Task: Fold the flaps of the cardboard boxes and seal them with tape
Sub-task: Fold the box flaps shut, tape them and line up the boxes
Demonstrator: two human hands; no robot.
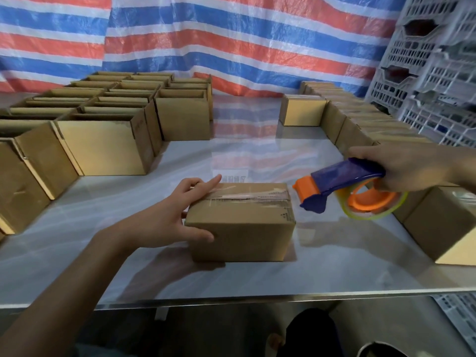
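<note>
Pale grey glossy table top (pixel 322 264), smooth, reflecting the striped backdrop; metal front edge nearest the viewer.

Lying directly on it:
- One small closed brown cardboard box (pixel 240 228), clear tape along its top seam, at centre, touching the left hand (pixel 164 222) on its left side.
- Block of open-topped brown cardboard boxes (pixel 103 130), flaps upright, packed in rows, beyond and left of the left hand.
- Row of closed brown cardboard boxes (pixel 342 124), running from beyond the right hand (pixel 401 168) to beneath it, with the nearest (pixel 443 225) below that hand.
</note>
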